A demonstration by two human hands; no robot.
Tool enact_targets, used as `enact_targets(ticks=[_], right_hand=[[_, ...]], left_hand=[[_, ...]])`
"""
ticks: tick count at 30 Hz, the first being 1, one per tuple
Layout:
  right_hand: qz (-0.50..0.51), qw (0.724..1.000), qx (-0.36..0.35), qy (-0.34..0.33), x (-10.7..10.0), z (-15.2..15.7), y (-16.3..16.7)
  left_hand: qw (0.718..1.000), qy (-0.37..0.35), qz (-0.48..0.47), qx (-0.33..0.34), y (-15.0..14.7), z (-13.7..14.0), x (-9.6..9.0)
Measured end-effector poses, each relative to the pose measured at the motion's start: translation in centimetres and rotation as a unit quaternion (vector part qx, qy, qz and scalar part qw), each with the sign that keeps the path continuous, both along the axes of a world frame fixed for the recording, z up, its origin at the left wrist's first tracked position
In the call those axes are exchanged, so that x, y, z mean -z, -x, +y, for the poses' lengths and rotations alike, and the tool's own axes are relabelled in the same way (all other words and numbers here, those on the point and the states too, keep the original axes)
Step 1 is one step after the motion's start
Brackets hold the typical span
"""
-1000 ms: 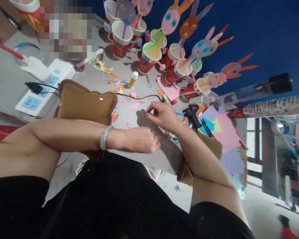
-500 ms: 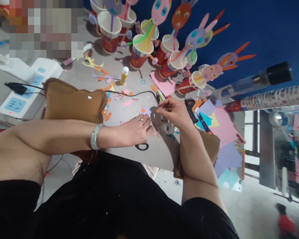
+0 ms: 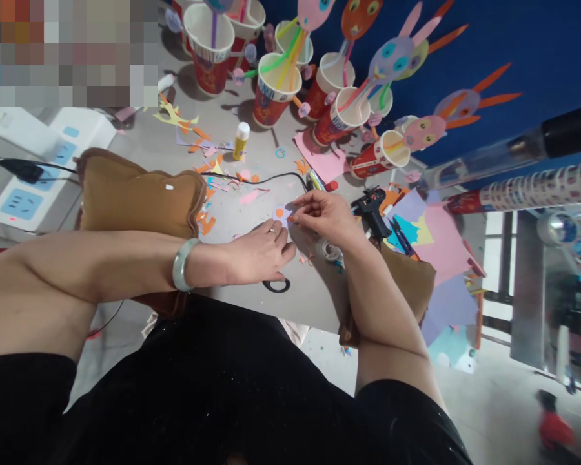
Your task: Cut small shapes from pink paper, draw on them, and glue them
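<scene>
My left hand [image 3: 256, 254] lies palm down on the table, fingers apart and slightly bent, a ring and a pale bangle showing. Its fingertips are at the near edge of a purple paper piece [image 3: 285, 221] that carries an orange dot [image 3: 279, 212]. Beside that paper, my right hand [image 3: 324, 218] is closed in a pinch on a tiny orange paper piece [image 3: 291, 218], partly hidden by the fingertips. A black scissor-like handle loop [image 3: 277, 290] shows below my left hand. Under my right wrist sits a roll of clear tape [image 3: 328, 250].
Red paper cups [image 3: 271, 103] with animal-faced paper heads stand at the back. A glue stick [image 3: 241, 141], paper scraps and a black glue gun [image 3: 372, 212] lie around the hands. A brown cushion [image 3: 140, 200] and a power strip [image 3: 43, 174] are left; coloured sheets [image 3: 448, 242] lie right.
My right hand has moved left and slightly down, to the purple paper piece. My left hand stays almost in place. The view has shifted slightly.
</scene>
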State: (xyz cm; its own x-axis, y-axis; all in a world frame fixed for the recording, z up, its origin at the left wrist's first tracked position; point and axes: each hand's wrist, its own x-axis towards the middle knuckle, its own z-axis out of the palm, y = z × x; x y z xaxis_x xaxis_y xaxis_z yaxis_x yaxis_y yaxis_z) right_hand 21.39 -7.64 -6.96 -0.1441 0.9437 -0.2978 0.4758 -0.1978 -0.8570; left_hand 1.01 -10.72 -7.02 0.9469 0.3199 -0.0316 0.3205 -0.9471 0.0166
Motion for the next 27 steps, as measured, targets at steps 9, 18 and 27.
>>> enact_targets(ticks=[9,18,27], right_hand=[[-0.03,0.999,0.02,-0.014,0.6,0.4,0.5],[0.027,0.999,0.009,0.042,-0.3,0.2,0.2],[-0.045,0.999,0.014,-0.001,0.7,0.5,0.5]], left_hand=[[1.0,-0.008,0.008,0.003,0.0,-0.1,0.1],[1.0,0.012,0.023,0.005,0.0,0.0,-0.3],[1.0,-0.001,0.009,-0.002,-0.1,0.0,0.0]])
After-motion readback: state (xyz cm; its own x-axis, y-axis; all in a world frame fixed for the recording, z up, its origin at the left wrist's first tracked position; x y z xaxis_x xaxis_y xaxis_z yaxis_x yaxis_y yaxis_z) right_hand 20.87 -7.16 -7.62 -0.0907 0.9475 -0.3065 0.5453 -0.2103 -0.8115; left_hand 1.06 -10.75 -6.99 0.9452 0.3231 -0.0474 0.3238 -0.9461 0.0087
